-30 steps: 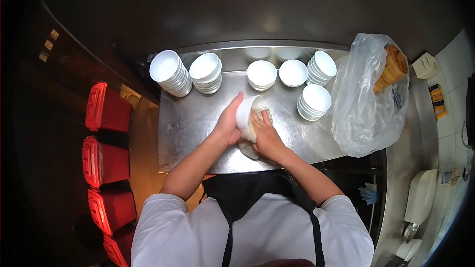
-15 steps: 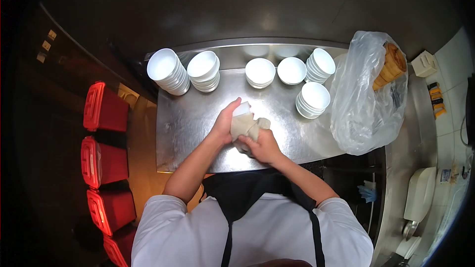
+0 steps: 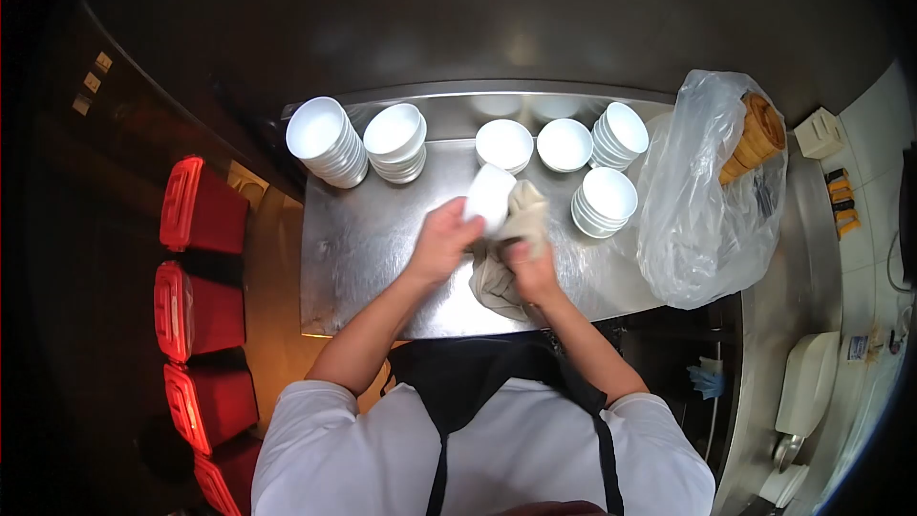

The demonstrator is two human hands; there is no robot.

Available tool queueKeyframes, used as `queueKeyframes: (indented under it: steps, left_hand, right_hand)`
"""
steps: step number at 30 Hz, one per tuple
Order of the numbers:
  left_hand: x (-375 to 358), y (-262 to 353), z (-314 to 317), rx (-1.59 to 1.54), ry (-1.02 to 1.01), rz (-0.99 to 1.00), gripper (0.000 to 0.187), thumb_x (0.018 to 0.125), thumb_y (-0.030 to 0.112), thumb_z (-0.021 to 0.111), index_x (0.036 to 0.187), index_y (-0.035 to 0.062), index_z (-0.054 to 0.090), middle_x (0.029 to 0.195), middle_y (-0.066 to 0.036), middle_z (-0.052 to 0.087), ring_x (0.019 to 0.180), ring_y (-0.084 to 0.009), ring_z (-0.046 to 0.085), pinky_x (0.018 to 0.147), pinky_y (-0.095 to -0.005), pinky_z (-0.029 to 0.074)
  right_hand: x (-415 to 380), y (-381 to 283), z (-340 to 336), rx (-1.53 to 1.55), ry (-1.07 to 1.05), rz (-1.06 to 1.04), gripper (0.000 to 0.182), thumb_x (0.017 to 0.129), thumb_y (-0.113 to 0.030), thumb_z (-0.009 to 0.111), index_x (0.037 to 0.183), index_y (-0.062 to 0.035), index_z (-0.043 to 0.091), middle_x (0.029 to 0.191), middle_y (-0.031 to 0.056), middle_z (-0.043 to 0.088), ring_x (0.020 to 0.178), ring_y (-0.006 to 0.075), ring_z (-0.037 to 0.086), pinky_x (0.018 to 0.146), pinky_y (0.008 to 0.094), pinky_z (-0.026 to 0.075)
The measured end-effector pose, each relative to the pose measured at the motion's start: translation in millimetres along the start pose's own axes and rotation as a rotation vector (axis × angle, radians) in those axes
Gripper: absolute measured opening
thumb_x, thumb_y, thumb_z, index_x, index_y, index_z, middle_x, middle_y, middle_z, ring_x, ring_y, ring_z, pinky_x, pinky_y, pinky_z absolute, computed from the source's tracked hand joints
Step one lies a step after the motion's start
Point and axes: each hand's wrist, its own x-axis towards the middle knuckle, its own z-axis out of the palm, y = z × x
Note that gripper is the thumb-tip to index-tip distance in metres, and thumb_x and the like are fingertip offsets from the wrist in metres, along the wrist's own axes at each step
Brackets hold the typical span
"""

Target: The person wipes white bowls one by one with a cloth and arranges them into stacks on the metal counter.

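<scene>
In the head view, a white bowl (image 3: 488,199) is tilted on its side above the steel counter, gripped at its left edge by my left hand (image 3: 444,242). My right hand (image 3: 532,270) is closed on a beige cloth (image 3: 524,212). The cloth's upper part is against or just beside the bowl's right side, and the rest hangs below towards the counter's front. Both hands are somewhat smeared by motion. Right behind the held bowl stands a short stack of white bowls (image 3: 503,144).
Stacks of white bowls (image 3: 318,129) line the back of the steel counter (image 3: 368,258); one stack (image 3: 607,196) stands farther forward on the right. A clear plastic bag (image 3: 683,239) with bamboo steamers (image 3: 755,139) lies at the right. Red lidded bins (image 3: 205,205) stand left of the counter.
The bowl has come out from under the cloth and turned, now showing more of itself. My right hand has moved right with the cloth, which now hangs down longer.
</scene>
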Motion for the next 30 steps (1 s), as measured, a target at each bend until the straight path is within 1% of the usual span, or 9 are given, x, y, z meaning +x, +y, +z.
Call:
queueKeyframes:
  steps: [3, 4, 6, 9, 10, 15, 19, 28, 30]
  left_hand:
    - [-5.9, -17.3, 13.0, 0.509, -0.035, 0.115, 0.017, 0.093, 0.008, 0.059, 0.108, 0.0014, 0.065, 0.089, -0.007, 0.070, 0.080, -0.0066, 0.061, 0.069, -0.0276, 0.051]
    - [-11.2, -8.7, 22.3, 0.552, -0.033, 0.173, 0.015, 0.091, 0.008, 0.063, 0.103, 0.0013, 0.067, 0.086, -0.009, 0.070, 0.079, -0.0085, 0.063, 0.068, -0.0282, 0.051]
    - [-17.5, 7.7, 33.4, 0.552, -0.046, 0.318, 0.015, 0.089, 0.009, 0.066, 0.101, 0.0003, 0.068, 0.086, -0.012, 0.070, 0.080, -0.0145, 0.065, 0.070, -0.0304, 0.051]
    - [-5.7, 12.7, 34.9, 0.738, -0.049, 0.672, 0.017, 0.083, 0.007, 0.069, 0.099, 0.0000, 0.069, 0.084, -0.015, 0.068, 0.081, -0.0305, 0.065, 0.074, -0.0376, 0.051]
    - [-1.5, 21.0, 35.2, 0.820, -0.008, 0.747, 0.016, 0.082, 0.006, 0.068, 0.097, 0.0003, 0.069, 0.083, -0.015, 0.068, 0.080, -0.0322, 0.064, 0.074, -0.0389, 0.051]
    - [30.8, 67.5, -4.5, 1.285, 0.303, 0.946, 0.019, 0.081, 0.003, 0.062, 0.098, 0.0029, 0.070, 0.081, -0.012, 0.068, 0.076, -0.0294, 0.063, 0.073, -0.0417, 0.046]
    - [61.8, 75.7, -59.2, 1.614, 0.414, 0.884, 0.017, 0.080, 0.005, 0.058, 0.094, 0.0055, 0.068, 0.080, -0.009, 0.069, 0.079, -0.0274, 0.064, 0.079, -0.0401, 0.044]
    - [71.2, 62.3, -85.1, 1.790, 0.347, 0.576, 0.006, 0.082, 0.008, 0.056, 0.081, 0.0078, 0.063, 0.075, -0.010, 0.068, 0.076, -0.0275, 0.064, 0.076, -0.0415, 0.044]
    - [70.0, 64.8, -87.5, 1.841, 0.260, 0.450, 0.007, 0.084, 0.010, 0.060, 0.088, 0.0067, 0.065, 0.080, -0.012, 0.069, 0.079, -0.0297, 0.064, 0.077, -0.0416, 0.045]
  right_hand:
    - [24.0, -25.9, 21.8, 0.021, 0.071, 0.039, 0.048, 0.101, -0.030, 0.045, 0.133, 0.0051, 0.047, 0.125, 0.0216, 0.058, 0.118, 0.0273, 0.056, 0.102, 0.0355, 0.041]
    - [31.7, -20.5, 7.1, 0.174, -0.006, 0.241, 0.048, 0.101, -0.031, 0.045, 0.134, 0.0045, 0.047, 0.123, 0.0209, 0.060, 0.114, 0.0268, 0.058, 0.100, 0.0345, 0.043]
    - [45.6, -11.3, 3.4, 0.817, 0.003, 0.645, 0.045, 0.102, -0.033, 0.042, 0.131, 0.0011, 0.050, 0.111, 0.0144, 0.064, 0.098, 0.0218, 0.064, 0.087, 0.0312, 0.051]
    - [44.9, -24.8, 7.4, 1.086, -0.152, 0.762, 0.045, 0.103, -0.036, 0.039, 0.126, -0.0005, 0.055, 0.107, 0.0087, 0.065, 0.093, 0.0179, 0.064, 0.083, 0.0318, 0.051]
    - [38.1, -5.0, 12.3, 0.745, 0.046, 0.785, 0.049, 0.105, -0.040, 0.034, 0.121, 0.0006, 0.058, 0.110, 0.0125, 0.066, 0.094, 0.0198, 0.066, 0.083, 0.0342, 0.054]
    - [25.2, -27.0, 10.0, 0.550, -0.205, 0.640, 0.050, 0.104, -0.043, 0.040, 0.119, 0.0017, 0.058, 0.107, 0.0104, 0.066, 0.090, 0.0162, 0.065, 0.078, 0.0305, 0.053]
    - [24.9, -22.4, -1.1, 0.688, -0.101, 0.643, 0.053, 0.104, -0.046, 0.038, 0.121, 0.0015, 0.057, 0.107, 0.0095, 0.065, 0.091, 0.0168, 0.064, 0.079, 0.0309, 0.053]
    - [14.2, -19.3, -0.2, 0.748, -0.096, 0.656, 0.054, 0.104, -0.046, 0.037, 0.123, 0.0016, 0.055, 0.111, 0.0110, 0.064, 0.096, 0.0195, 0.064, 0.084, 0.0338, 0.053]
    - [13.2, -19.2, -0.5, 0.754, -0.083, 0.665, 0.054, 0.104, -0.046, 0.037, 0.124, 0.0016, 0.055, 0.112, 0.0112, 0.064, 0.097, 0.0199, 0.064, 0.085, 0.0341, 0.053]
